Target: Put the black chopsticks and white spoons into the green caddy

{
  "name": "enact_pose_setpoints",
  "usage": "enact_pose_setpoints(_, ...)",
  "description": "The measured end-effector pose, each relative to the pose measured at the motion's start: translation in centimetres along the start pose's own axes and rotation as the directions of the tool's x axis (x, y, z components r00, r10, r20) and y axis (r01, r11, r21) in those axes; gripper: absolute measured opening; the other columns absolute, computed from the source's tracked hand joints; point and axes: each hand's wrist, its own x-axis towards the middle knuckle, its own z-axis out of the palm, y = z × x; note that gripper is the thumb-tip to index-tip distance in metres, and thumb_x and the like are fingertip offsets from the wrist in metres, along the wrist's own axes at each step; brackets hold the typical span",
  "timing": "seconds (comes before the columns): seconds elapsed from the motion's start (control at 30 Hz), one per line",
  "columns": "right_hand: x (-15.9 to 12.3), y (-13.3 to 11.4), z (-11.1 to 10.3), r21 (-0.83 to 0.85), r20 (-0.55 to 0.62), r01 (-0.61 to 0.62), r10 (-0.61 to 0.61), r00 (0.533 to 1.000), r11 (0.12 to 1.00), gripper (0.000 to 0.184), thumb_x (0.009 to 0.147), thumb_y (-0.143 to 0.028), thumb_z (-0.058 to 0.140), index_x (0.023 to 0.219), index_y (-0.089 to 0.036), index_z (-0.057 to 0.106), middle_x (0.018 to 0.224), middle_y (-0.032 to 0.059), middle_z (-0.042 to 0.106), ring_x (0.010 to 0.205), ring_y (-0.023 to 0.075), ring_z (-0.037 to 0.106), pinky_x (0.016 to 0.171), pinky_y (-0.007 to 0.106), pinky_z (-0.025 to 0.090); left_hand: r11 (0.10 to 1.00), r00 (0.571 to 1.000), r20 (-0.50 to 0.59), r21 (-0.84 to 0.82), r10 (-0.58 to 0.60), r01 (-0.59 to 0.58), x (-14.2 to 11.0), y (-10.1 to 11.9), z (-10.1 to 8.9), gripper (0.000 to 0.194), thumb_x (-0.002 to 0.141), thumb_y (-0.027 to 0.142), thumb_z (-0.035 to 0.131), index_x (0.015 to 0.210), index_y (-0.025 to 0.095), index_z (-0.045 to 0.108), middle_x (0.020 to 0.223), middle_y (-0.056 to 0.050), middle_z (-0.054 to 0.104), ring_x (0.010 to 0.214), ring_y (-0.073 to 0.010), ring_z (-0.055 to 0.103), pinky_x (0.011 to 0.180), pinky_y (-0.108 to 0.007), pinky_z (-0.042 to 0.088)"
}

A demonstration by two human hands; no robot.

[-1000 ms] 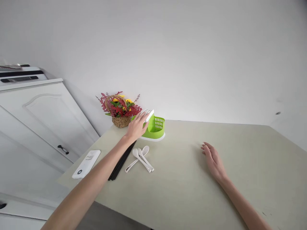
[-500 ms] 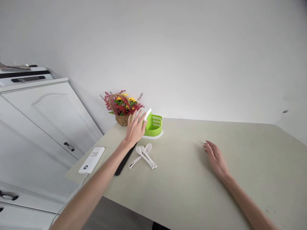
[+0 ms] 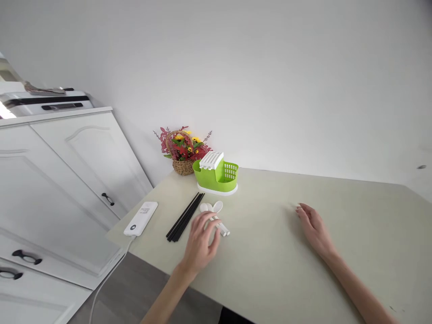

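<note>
My left hand [image 3: 202, 236] is over the handles of several white spoons [image 3: 218, 206], its fingers curved and apart with nothing held; whether it touches them I cannot tell. Part of the spoons is hidden beneath it. Just left of the hand lies a bundle of black chopsticks [image 3: 185, 218]. Behind these stands a green utensil holder [image 3: 211, 180] with a white slotted top and a white base. On the right, my right hand [image 3: 313, 227] rests on its side on the table [image 3: 263, 270], fingers loosely bent and holding nothing visible.
A wicker basket [image 3: 183, 168] of red and yellow flowers stands behind the holder, by the wall. A white power bank [image 3: 141, 218] with a cable lies near the table's left edge. White cabinets [image 3: 94, 153] stand to the left, a white case [image 3: 50, 104] on top.
My left hand has come back from in front of the green holder and down to the spoons, uncovering the holder and chopsticks. The view has shifted slightly left. My right hand stays in place.
</note>
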Motion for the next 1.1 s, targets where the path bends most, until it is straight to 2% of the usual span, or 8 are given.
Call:
enact_pose_setpoints(0.13,-0.2,0.3,0.0,-0.063,0.006,0.037,-0.037,0.999,0.997,0.059,0.097,-0.065,0.045,0.138,-0.024,0.056,0.142,0.0127,0.06,0.131,0.0299,0.058,0.118,0.047,0.039,0.973,0.98,-0.098,0.139,-0.171,0.184,-2.0,-4.2,-1.9,0.027,0.103,0.024,0.049,0.129,0.022,0.054,0.131,-0.014,0.059,0.127,-0.0295,0.055,0.108,-0.05,0.046)
enact_pose_setpoints(0.23,-0.5,0.7,-0.2,-0.085,0.025,0.065,-0.064,0.998,0.994,0.058,0.097,-0.064,0.045,0.136,-0.024,0.057,0.139,0.013,0.06,0.129,0.0295,0.06,0.118,0.046,0.04,0.922,0.953,-0.14,0.251,-0.267,0.295,-3.2,-7.1,-2.7,0.039,0.102,0.036,0.05,0.136,0.017,0.046,0.132,-0.019,0.057,0.125,-0.0352,0.057,0.103,-0.054,0.049)
enact_pose_setpoints(0.3,-1.1,0.9,-0.4,-0.101,0.027,0.072,-0.07,0.997,0.992,0.058,0.097,-0.065,0.044,0.136,-0.024,0.056,0.139,0.0134,0.06,0.128,0.0292,0.061,0.117,0.045,0.041,0.897,0.946,-0.101,0.301,-0.308,0.324,-3.9,-8.2,-3.1,0.047,0.102,0.041,0.049,0.141,0.015,0.041,0.131,-0.021,0.058,0.124,-0.0371,0.058,0.1,-0.054,0.051)
enact_pose_setpoints(0.4,-2.6,1.0,-0.8,-0.151,0.02,0.078,-0.076,0.997,0.986,0.06,0.097,-0.065,0.042,0.137,-0.023,0.055,0.14,0.0148,0.058,0.129,0.0309,0.06,0.116,0.048,0.042,0.871,0.929,0.028,0.36,-0.369,0.335,-4.7,-8.8,-3.7,0.054,0.102,0.044,0.046,0.145,0.013,0.037,0.131,-0.021,0.061,0.124,-0.0373,0.059,0.1,-0.052,0.05)
enact_pose_setpoints(0.53,-6.0,1.1,-1.4,-0.283,0.079,0.172,-0.156,0.985,0.943,0.065,0.098,-0.065,0.038,0.144,-0.022,0.05,0.147,0.0159,0.054,0.14,0.0353,0.05,0.118,0.055,0.038,0.81,0.86,0.171,0.462,-0.481,0.362,-5.0,-8.3,-4.6,0.052,0.101,0.041,0.045,0.144,0.013,0.041,0.135,-0.021,0.06,0.128,-0.0362,0.057,0.101,-0.046,0.049)
enact_pose_setpoints(0.77,-12.0,2.3,-2.8,-0.494,0.155,0.335,-0.298,0.942,0.802,0.069,0.1,-0.064,0.037,0.158,-0.028,0.035,0.16,0.0077,0.046,0.149,0.033,0.041,0.121,0.059,0.036,0.719,0.731,0.307,0.603,-0.609,0.346,-1.7,-7.7,-5.4,0.036,0.097,0.036,0.053,0.121,0.01,0.058,0.121,-0.022,0.065,0.119,-0.0351,0.061,0.093,-0.041,0.051)
enact_pose_setpoints(0.93,-13.7,3.2,-3.5,-0.551,0.174,0.38,-0.343,0.923,0.743,0.071,0.101,-0.061,0.035,0.164,-0.029,0.024,0.167,0.0037,0.038,0.152,0.0307,0.038,0.124,0.057,0.033,0.717,0.584,0.478,0.635,-0.657,0.287,2.3,-8.0,-5.9,0.041,0.094,0.032,0.055,0.126,0.007,0.057,0.123,-0.025,0.066,0.117,-0.0366,0.065,0.088,-0.04,0.053)
enact_pose_setpoints(1.1,-14.1,2.7,-3.6,-0.557,0.145,0.393,-0.38,0.913,0.732,0.071,0.102,-0.061,0.035,0.164,-0.029,0.025,0.166,0.0033,0.039,0.151,0.0299,0.039,0.124,0.057,0.034,0.737,0.528,0.55,0.629,-0.647,0.248,4.2,-8.5,-5.8,0.044,0.088,0.031,0.061,0.126,0.007,0.061,0.12,-0.024,0.07,0.11,-0.0357,0.07,0.087,-0.038,0.053)
